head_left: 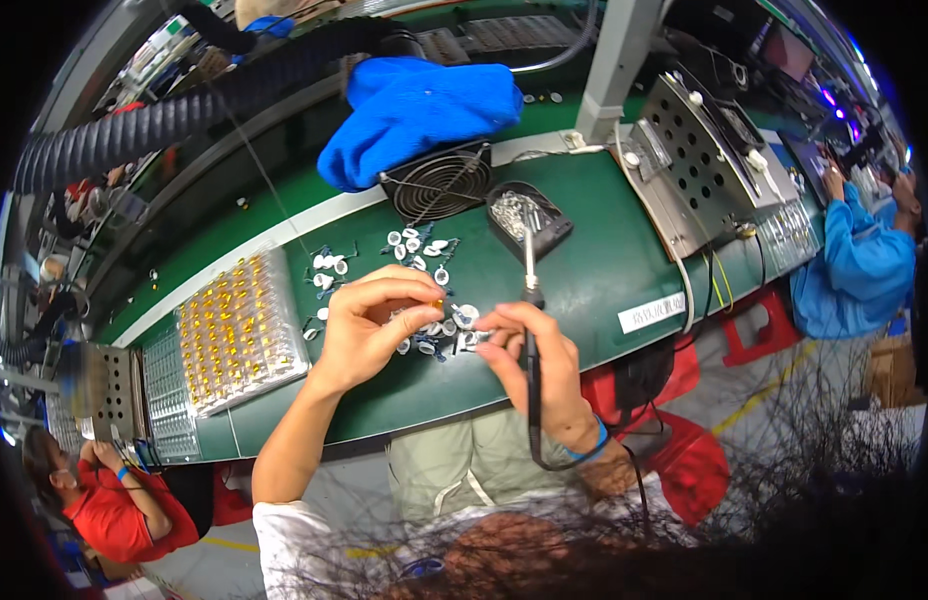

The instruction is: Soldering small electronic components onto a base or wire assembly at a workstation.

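My left hand (369, 325) is closed in a pinch over the green bench, with a small yellow part (439, 303) at its fingertips. My right hand (549, 365) has a soldering iron (532, 298) tucked in it, the metal barrel pointing away from me and the black cord hanging toward my wrist. The thumb and index finger of that hand come together beside a small silvery piece (470, 341); whether they grip it I cannot tell. Small white round parts with dark wires (414, 240) lie scattered beyond and under my hands.
A clear tray of yellow parts (239, 330) sits to the left. Ahead are a black fan (444, 185), a blue cloth (424, 110) and a black box of small metal pieces (544, 235). A perforated metal case (684, 160) stands right. Co-workers sit at both sides.
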